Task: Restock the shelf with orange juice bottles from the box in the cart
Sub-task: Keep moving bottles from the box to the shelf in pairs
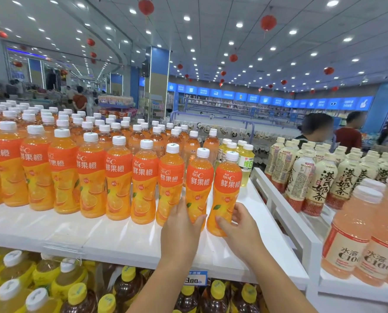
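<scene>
My left hand grips one orange juice bottle and my right hand grips the end bottle — best to seat both upright on the shelf, labels forward.

Bare shelf strip runs in front of the juice bottles; their packed rows block the back, a divider walls the right

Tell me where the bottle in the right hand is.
Head view: the orange juice bottle is at the right end of the front row on the white shelf, right hand gripping its base, yellow-green bottles behind it.
</scene>
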Demonstrator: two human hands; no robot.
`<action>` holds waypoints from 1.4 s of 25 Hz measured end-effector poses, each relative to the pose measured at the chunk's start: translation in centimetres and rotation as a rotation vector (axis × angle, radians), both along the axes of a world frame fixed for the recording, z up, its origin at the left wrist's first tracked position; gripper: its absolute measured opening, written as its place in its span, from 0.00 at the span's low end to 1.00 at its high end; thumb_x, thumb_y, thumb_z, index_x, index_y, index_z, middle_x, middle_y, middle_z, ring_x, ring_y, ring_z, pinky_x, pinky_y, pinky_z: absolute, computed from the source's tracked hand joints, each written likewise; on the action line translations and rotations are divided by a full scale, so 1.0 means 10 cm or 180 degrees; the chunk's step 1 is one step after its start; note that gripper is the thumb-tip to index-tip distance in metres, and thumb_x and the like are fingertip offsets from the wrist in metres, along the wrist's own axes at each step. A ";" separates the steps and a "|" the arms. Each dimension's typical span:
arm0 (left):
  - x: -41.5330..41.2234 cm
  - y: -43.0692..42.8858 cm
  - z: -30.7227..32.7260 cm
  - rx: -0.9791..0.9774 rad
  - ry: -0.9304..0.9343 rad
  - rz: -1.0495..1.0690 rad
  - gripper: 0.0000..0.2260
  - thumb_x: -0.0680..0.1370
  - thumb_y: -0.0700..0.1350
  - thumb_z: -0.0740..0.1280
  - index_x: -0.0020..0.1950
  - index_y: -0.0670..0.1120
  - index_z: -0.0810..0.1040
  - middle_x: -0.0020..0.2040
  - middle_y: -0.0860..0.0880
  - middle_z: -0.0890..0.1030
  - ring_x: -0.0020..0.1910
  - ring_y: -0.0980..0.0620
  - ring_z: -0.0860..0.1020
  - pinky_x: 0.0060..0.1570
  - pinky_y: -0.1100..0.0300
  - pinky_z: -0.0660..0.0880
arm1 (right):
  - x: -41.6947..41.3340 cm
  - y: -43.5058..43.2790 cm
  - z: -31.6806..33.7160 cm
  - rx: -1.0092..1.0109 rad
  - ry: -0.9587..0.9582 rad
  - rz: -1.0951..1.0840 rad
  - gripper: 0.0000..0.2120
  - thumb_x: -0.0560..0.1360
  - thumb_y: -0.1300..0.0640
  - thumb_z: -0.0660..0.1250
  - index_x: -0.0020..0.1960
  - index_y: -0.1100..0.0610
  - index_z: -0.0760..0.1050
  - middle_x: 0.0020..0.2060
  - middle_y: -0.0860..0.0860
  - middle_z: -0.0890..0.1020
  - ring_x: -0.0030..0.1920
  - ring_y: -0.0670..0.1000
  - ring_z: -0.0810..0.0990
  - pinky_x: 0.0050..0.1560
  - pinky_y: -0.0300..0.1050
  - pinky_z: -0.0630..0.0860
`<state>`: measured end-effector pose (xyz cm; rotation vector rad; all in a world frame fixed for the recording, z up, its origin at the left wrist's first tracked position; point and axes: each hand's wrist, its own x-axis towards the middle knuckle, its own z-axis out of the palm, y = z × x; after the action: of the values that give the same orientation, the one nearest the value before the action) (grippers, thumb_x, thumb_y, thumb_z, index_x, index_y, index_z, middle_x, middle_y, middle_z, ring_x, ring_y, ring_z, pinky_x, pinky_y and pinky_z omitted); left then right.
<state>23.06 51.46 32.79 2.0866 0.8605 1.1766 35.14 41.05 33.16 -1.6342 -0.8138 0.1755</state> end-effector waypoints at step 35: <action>-0.38 -0.23 0.25 -0.0847 -0.0372 -0.1094 0.17 0.82 0.50 0.65 0.61 0.71 0.65 0.54 0.73 0.75 0.53 0.72 0.73 0.54 0.68 0.69 | -0.23 -0.18 0.04 -0.0321 0.0445 0.0122 0.26 0.78 0.37 0.62 0.72 0.48 0.68 0.67 0.45 0.78 0.64 0.46 0.78 0.69 0.52 0.73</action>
<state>19.24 49.12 35.32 1.8378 0.5425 0.9338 32.80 39.29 33.54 -1.6811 -0.7394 0.3591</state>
